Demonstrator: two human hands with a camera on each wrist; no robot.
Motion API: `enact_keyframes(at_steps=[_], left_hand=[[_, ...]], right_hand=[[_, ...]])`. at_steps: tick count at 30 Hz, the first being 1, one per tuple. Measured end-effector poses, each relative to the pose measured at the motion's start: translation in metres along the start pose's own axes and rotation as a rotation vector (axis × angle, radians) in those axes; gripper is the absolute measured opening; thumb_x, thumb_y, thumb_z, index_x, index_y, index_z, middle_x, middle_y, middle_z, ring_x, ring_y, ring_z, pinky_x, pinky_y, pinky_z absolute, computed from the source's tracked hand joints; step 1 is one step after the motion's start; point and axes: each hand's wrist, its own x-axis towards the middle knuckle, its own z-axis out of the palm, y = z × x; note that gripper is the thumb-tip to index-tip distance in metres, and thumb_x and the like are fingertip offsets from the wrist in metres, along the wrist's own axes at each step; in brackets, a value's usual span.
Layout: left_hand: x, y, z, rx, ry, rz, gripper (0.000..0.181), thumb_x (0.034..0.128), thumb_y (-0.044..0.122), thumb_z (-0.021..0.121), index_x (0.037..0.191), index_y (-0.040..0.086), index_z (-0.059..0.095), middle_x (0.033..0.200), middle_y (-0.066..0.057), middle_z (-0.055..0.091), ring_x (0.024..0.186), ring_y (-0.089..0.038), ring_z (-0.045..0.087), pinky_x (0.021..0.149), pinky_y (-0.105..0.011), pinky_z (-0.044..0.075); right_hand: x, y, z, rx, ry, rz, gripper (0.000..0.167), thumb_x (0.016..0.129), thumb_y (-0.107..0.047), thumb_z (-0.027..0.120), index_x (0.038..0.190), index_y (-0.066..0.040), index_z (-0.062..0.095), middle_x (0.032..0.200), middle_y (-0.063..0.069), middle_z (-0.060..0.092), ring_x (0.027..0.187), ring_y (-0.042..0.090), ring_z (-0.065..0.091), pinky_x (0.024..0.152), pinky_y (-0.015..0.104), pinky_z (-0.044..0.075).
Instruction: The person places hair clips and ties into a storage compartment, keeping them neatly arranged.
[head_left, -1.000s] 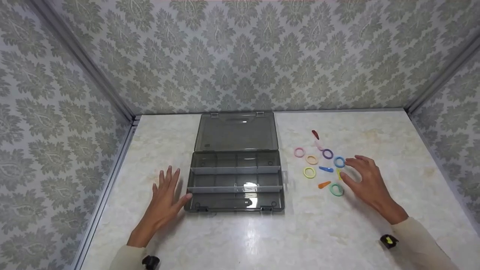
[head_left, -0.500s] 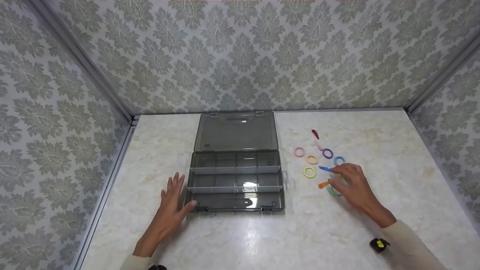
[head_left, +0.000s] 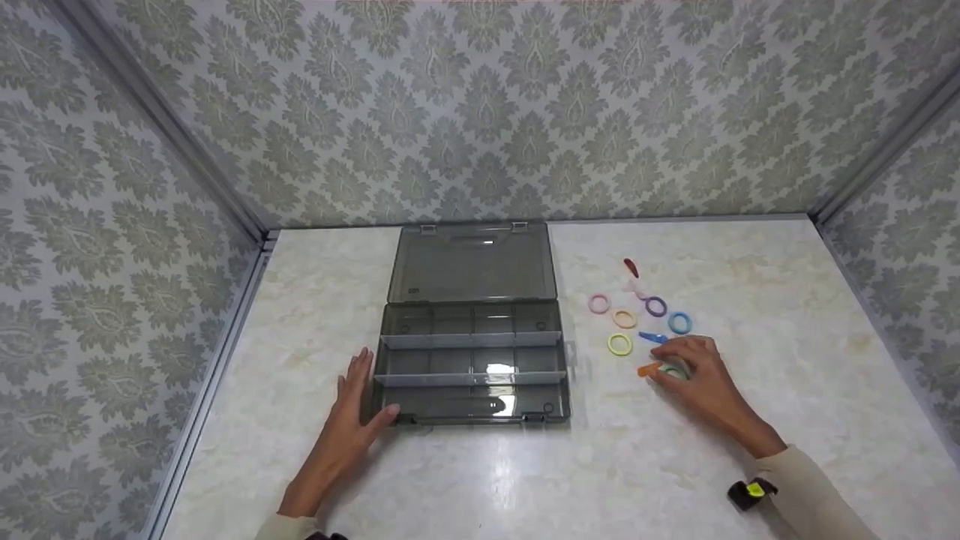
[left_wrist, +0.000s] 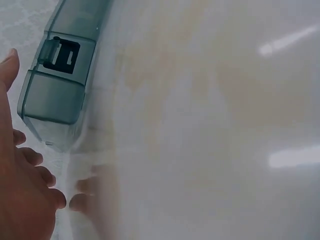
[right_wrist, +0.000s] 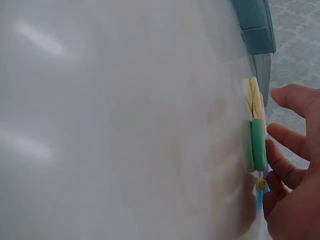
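A smoky grey organizer box (head_left: 562,397) lies with its lid (head_left: 472,262) folded back. At its front left corner is my left hand (head_left: 346,420), thumb by the front edge and fingers extended along the left side. My right hand (head_left: 701,386) hovers over small hair accessories, thumb and index finger parted near an orange hair clip (head_left: 646,370). Beneath its fingers a green hair tie (head_left: 673,370) is partly covered; the right wrist view shows this green hair tie (right_wrist: 258,145) beside the fingers. A blue hair clip (head_left: 652,337) lies just beyond the index finger.
Around the right hand lie yellow (head_left: 619,344), peach (head_left: 624,319), pink (head_left: 598,303), purple (head_left: 656,306) and blue hair ties (head_left: 679,322). Farther back are a red clip (head_left: 631,268) and a pale pink clip (head_left: 635,289). Patterned walls (head_left: 487,112) enclose the table.
My right hand has moved left and lower, from beside the blue hair tie to the orange clip, covering the yellow clip. My left hand has slid toward the box's front left corner.
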Motion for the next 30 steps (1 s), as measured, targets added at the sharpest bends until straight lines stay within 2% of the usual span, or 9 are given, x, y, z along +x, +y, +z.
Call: enact_keyframes(at_steps=[3,8,12,15,19,26,30], left_hand=[[-0.002,-0.001,0.003,0.004,0.008,-0.014,0.098,0.1068,0.040,0.073,0.179,0.022,0.010,0.185,-0.014,0.006,0.171,-0.041,-0.002,0.133,-0.069,0.000],[-0.005,-0.002,0.007,-0.004,0.023,-0.041,0.100,0.1046,0.041,0.076,0.179,0.025,0.012,0.185,-0.015,0.008,0.168,-0.048,-0.006,0.129,-0.078,0.004],[-0.006,-0.001,0.009,-0.018,0.024,-0.076,0.102,0.1025,0.045,0.077,0.179,0.026,0.014,0.185,-0.015,0.012,0.167,-0.051,-0.009,0.127,-0.082,0.006],[-0.006,-0.001,0.009,-0.026,0.024,-0.081,0.104,0.1012,0.046,0.079,0.179,0.029,0.012,0.185,-0.012,0.012,0.166,-0.053,-0.010,0.125,-0.084,0.007],[-0.003,-0.001,0.010,-0.035,0.026,-0.075,0.108,0.0987,0.045,0.083,0.179,0.031,0.012,0.185,-0.009,0.013,0.167,-0.052,-0.009,0.123,-0.086,0.011],[0.001,0.001,0.014,0.009,0.012,-0.074,0.115,0.0943,0.047,0.088,0.179,0.022,0.015,0.183,-0.020,0.014,0.165,-0.058,-0.006,0.125,-0.083,0.015],[0.003,0.000,0.016,-0.005,0.020,-0.059,0.116,0.0930,0.046,0.090,0.179,0.023,0.016,0.183,-0.021,0.014,0.165,-0.056,-0.007,0.124,-0.083,0.016]], right_hand=[[-0.003,0.002,0.002,0.004,0.004,0.017,0.025,0.094,-0.012,0.090,0.119,-0.011,0.083,0.126,0.005,0.073,0.126,0.019,0.045,0.103,0.035,0.037],[-0.006,0.007,0.005,0.009,0.046,-0.032,0.028,0.091,-0.006,0.091,0.118,-0.009,0.084,0.124,0.008,0.072,0.126,0.021,0.045,0.104,0.028,0.035],[-0.006,0.010,0.008,-0.009,0.080,-0.094,0.030,0.086,0.001,0.093,0.114,-0.008,0.085,0.124,0.010,0.071,0.125,0.024,0.044,0.103,0.034,0.034],[-0.005,0.010,0.010,-0.023,0.105,-0.120,0.031,0.085,0.003,0.094,0.112,-0.007,0.085,0.123,0.011,0.070,0.125,0.027,0.044,0.101,0.039,0.034],[-0.006,0.009,0.010,-0.056,0.120,-0.085,0.028,0.087,0.002,0.092,0.112,-0.007,0.085,0.120,0.010,0.068,0.123,0.025,0.044,0.099,0.037,0.035],[-0.008,0.011,0.010,-0.067,0.122,-0.018,0.026,0.087,0.003,0.092,0.111,-0.005,0.085,0.117,0.012,0.066,0.123,0.026,0.042,0.099,0.037,0.036],[-0.008,0.010,0.009,-0.088,0.111,0.015,0.024,0.091,-0.001,0.090,0.114,-0.004,0.084,0.118,0.011,0.064,0.123,0.026,0.042,0.098,0.037,0.037]])
